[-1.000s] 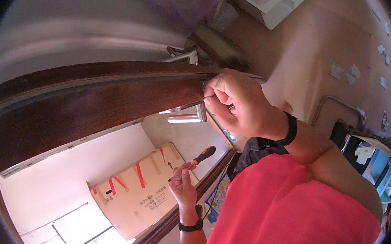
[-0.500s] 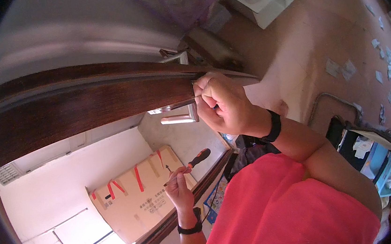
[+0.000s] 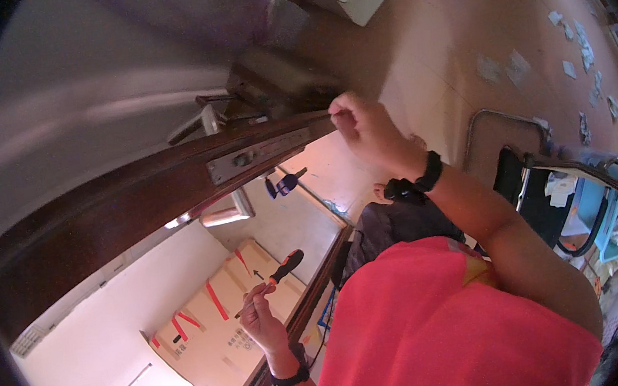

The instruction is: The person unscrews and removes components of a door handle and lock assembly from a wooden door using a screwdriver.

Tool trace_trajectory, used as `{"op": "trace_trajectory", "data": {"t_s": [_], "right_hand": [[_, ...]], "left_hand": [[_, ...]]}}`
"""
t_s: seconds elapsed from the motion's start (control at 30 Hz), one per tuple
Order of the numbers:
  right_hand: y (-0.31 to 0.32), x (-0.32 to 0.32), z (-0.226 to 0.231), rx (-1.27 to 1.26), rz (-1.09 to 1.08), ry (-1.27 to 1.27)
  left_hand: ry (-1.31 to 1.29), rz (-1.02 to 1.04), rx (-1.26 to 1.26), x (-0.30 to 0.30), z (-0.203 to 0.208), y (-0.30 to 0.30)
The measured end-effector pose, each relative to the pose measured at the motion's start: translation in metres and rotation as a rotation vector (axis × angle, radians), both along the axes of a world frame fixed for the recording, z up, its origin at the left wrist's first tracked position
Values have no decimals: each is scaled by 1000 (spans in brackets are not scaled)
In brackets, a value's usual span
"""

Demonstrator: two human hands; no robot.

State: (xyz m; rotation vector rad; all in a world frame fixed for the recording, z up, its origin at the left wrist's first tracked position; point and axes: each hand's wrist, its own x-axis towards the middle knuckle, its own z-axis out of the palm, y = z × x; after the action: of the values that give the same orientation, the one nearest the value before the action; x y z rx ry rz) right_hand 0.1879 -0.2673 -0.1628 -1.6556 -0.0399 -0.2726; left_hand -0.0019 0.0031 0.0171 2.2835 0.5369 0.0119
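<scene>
While pinching at the door edge [image 3: 103, 213], right hand [image 3: 366, 128] at 1 o'clock beside lock faceplate [image 3: 260, 153].
Left hand [image 3: 260, 320] at 6 o'clock, fingers closed round screwdriver [image 3: 269, 280]; loose one-handed hold, likely slipping and dropping to floor [image 3: 416, 71].

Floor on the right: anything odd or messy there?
Yes. Pale scraps lie strewn over the tan floor at upper right. Otherwise nothing stands out: the right hand is at the door edge, and the left hand holds a screwdriver.

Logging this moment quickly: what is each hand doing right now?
Left hand: closed, holding a screwdriver.
Right hand: fingers pinched at the door edge; whether it holds anything cannot be told.
</scene>
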Motion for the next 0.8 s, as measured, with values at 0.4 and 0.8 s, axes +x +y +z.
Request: {"op": "trace_trajectory", "data": {"t_s": [0.4, 0.8], "right_hand": [[66, -29, -27, -261, 360, 289], [53, -13, -18, -342, 7, -214]], "left_hand": [[67, 31, 38, 1, 1, -6], [23, 24, 21, 1, 1, -12]]}}
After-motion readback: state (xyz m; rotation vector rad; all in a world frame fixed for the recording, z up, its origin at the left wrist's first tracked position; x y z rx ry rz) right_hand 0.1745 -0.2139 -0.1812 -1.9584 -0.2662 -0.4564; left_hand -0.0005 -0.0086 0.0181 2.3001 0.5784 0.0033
